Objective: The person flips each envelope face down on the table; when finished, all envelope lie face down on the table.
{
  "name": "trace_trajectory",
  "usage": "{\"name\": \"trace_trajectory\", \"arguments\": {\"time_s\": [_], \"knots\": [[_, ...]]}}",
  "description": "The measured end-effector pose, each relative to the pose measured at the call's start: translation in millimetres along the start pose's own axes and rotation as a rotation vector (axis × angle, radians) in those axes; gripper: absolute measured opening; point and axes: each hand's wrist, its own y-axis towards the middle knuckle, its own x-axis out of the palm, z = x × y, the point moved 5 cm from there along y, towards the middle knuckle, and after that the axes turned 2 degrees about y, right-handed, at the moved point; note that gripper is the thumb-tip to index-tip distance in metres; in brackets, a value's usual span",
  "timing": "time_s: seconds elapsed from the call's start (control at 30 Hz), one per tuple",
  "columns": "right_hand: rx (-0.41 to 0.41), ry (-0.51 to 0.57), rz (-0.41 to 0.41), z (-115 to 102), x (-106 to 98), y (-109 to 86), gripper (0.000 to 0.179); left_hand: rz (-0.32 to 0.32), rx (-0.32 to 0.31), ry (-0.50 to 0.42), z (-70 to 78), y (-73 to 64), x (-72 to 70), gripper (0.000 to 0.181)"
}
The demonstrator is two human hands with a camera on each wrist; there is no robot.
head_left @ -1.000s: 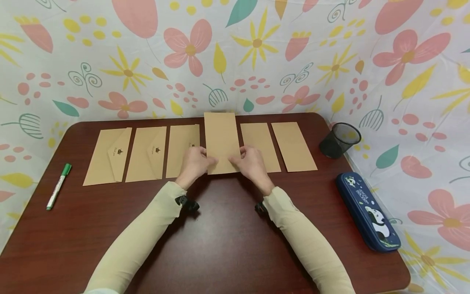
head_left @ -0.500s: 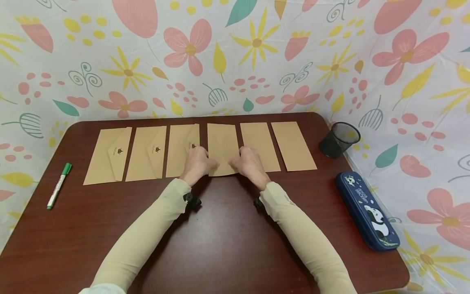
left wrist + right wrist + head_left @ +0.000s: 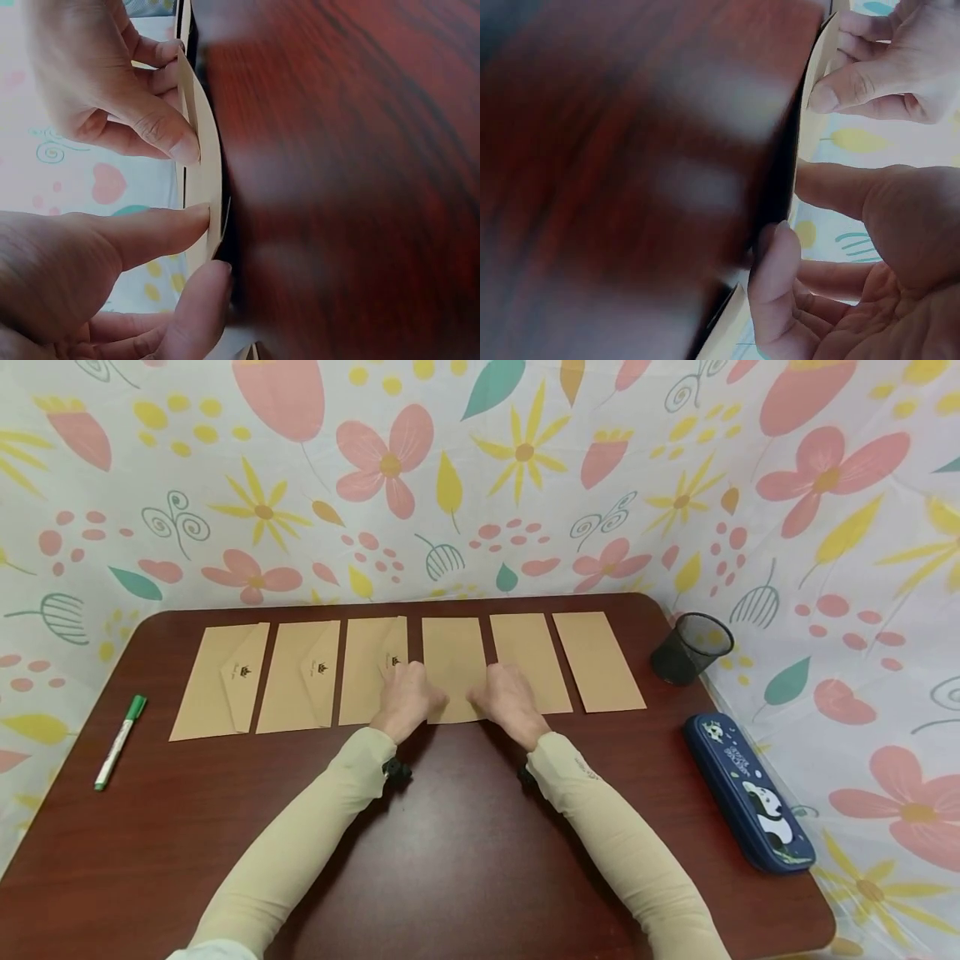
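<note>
A plain kraft-paper envelope (image 3: 454, 658), fourth from the left in a row, lies in front of me in the head view. My left hand (image 3: 405, 700) pinches its left side near the front edge, thumb on top. Opposite it, my right hand (image 3: 512, 700) holds the right side the same way. Seen in the left wrist view, the front edge of the envelope (image 3: 202, 169) bows and stands slightly off the table. In the right wrist view, the thumb presses on the envelope (image 3: 808, 135) while the index finger is at its edge.
Three envelopes with crown-printed flaps, among them one (image 3: 296, 677), lie to the left. Plain envelopes (image 3: 531, 660) lie to the right. A green-capped marker (image 3: 120, 743), a black mesh pen cup (image 3: 690, 649) and a blue panda pencil case (image 3: 750, 793) sit toward the table's sides.
Both hands have lowered the envelope from a raised position into the row, so its far edge now lines up with the others. Over the last half second they have barely moved.
</note>
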Motion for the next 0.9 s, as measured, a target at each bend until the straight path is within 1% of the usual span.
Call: {"name": "trace_trajectory", "arguments": {"time_s": [0.07,0.17,0.23,0.27,0.3,0.37,0.4,0.43,0.5,0.57,0.6,0.63,0.73,0.77,0.8,0.83,0.87,0.9], "knots": [[-0.014,-0.023,0.011,12,11,13.3,0.035,-0.003,0.01,0.008,0.5,-0.3,1.0,0.029],[-0.05,-0.051,0.039,29,25,31.3,0.04,0.016,0.046,0.011,1.1,0.5,1.9,0.031],[-0.053,-0.056,0.051,30,26,32.6,0.04,0.032,0.074,0.008,1.0,1.1,2.2,0.036],[-0.069,-0.059,0.072,29,25,30.8,0.039,0.042,0.076,0.008,-0.1,1.3,2.3,0.038],[-0.072,-0.051,0.08,22,19,24.0,0.036,0.048,0.075,0.001,-1.6,1.0,2.0,0.039],[-0.079,-0.041,0.11,4,7,6.7,0.03,0.065,0.078,-0.026,-4.5,-1.9,-1.1,0.041],[-0.089,-0.03,0.129,-6,1,-2.3,0.028,0.077,0.078,-0.053,-6.1,-3.3,-3.7,0.04],[-0.1,-0.027,0.14,-15,-3,-10.4,0.031,0.083,0.07,-0.073,-5.4,-8.0,-10.4,0.038],[-0.108,0.002,0.138,-36,-13,-28.2,0.044,0.123,0.069,-0.105,-5.6,-16.5,-23.4,0.038],[-0.125,0.015,0.136,-48,-12,-33.1,0.051,0.146,0.062,-0.15,0.8,-32.5,-45.4,0.042],[-0.146,0.019,0.139,-46,-4,-27.4,0.055,0.149,0.054,-0.174,4.0,-40.9,-56.9,0.046],[-0.167,0.015,0.142,-47,2,-23.8,0.056,0.158,0.048,-0.186,7.3,-50.3,-68.8,0.047],[-0.211,0.009,0.124,-65,12,-25.1,0.052,0.19,0.044,-0.236,9.6,-70.6,-94.7,0.044],[-0.234,-0.005,0.125,-72,15,-25.6,0.048,0.203,0.045,-0.241,7.6,-73.9,-99.2,0.043],[-0.251,-0.008,0.123,-72,26,-17.2,0.043,0.215,0.048,-0.244,5.2,-76.5,-103.0,0.042],[-0.253,-0.015,0.114,-80,31,-15.9,0.036,0.235,0.051,-0.241,2.8,-78.5,-106.1,0.039],[-0.249,-0.021,0.102,-89,30,-19.7,0.032,0.248,0.048,-0.239,-0.2,-79.8,-108.2,0.037],[-0.253,-0.018,0.091,-88,41,-10.9,0.03,0.261,0.049,-0.237,-3.0,-80.5,-109.5,0.035]]}}
